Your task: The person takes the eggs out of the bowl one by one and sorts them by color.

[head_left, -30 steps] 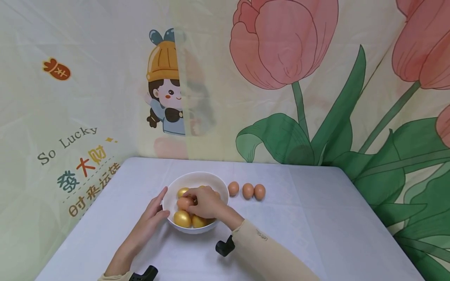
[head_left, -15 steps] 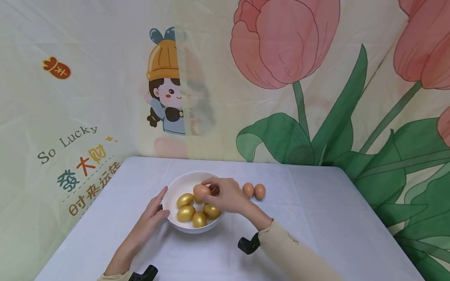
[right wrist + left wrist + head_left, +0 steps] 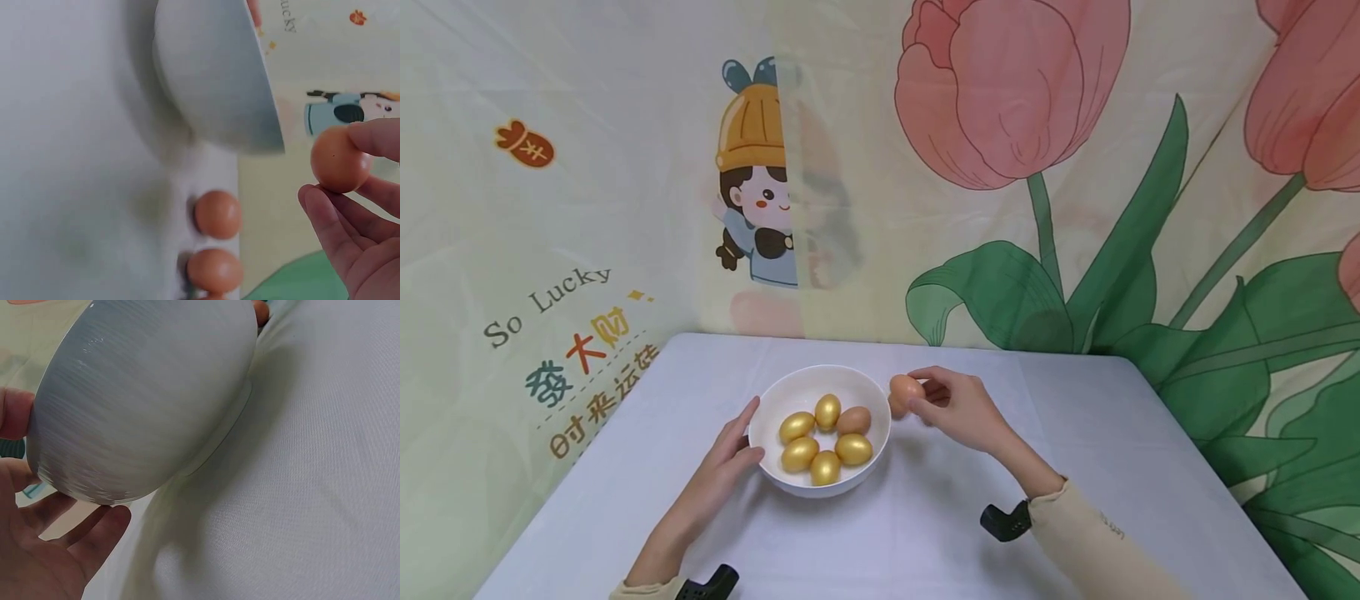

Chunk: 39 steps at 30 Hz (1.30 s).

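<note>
A white bowl (image 3: 880, 446) stands on the table, holding several gold eggs (image 3: 800, 454) and one brown egg (image 3: 854, 421). My left hand (image 3: 726, 458) touches the bowl's left side, its fingers fairly straight and spread along the outer wall, as the left wrist view also shows. To the right of the bowl, my right hand (image 3: 958, 408) pinches another brown egg (image 3: 340, 159) between thumb and fingertips, above the table. Behind that hand, a row of brown eggs (image 3: 217, 214) lies on the table, mostly hidden in the head view.
The table wears a white cloth (image 3: 940, 533). Close behind its far edge hangs a printed backdrop (image 3: 850, 292) with tulips and a cartoon figure. Black camera mounts (image 3: 1006, 522) sit at both wrists.
My right hand has lifted a brown egg out of the bowl and carried it right, past the rim, over the row of eggs. The left hand has stayed at the bowl.
</note>
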{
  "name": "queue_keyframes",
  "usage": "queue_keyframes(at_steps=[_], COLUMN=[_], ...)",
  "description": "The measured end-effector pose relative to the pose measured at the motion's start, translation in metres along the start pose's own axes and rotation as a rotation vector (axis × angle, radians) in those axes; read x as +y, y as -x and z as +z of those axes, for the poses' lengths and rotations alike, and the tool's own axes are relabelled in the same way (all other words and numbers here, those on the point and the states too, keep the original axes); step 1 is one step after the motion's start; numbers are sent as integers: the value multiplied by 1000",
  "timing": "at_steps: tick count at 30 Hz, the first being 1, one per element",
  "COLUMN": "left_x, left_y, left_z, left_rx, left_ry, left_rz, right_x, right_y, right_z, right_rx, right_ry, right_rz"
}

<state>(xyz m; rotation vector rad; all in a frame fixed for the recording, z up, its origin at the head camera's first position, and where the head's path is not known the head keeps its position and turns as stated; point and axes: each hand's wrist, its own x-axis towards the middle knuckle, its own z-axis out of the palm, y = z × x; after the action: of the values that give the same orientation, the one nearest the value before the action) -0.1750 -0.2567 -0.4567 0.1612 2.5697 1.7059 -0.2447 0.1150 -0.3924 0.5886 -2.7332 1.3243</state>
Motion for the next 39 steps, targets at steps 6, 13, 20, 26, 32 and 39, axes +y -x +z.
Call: queue_keyframes(at_steps=[6,13,20,26,32,39], left_x=[-1,-1,0,0,1,2], left_y=[-1,0,0,0,0,1], left_z=[-1,-2,-2,-2,-3,-3], left_rx=[-6,2,-4,-10,-8,-11], left_ry=[17,20,20,27,29,31], left_rz=[-2,6,-2,-11,-18,-20], right_x=[29,60,82,96,105,111], right_y=[12,21,26,28,26,24], right_z=[-22,-38,-44,-44,-40,-34], right_rx=[54,132,170,192,187,173], right_ry=[59,129,160,197,198,220], right_rz=[22,72,150,186,248,296])
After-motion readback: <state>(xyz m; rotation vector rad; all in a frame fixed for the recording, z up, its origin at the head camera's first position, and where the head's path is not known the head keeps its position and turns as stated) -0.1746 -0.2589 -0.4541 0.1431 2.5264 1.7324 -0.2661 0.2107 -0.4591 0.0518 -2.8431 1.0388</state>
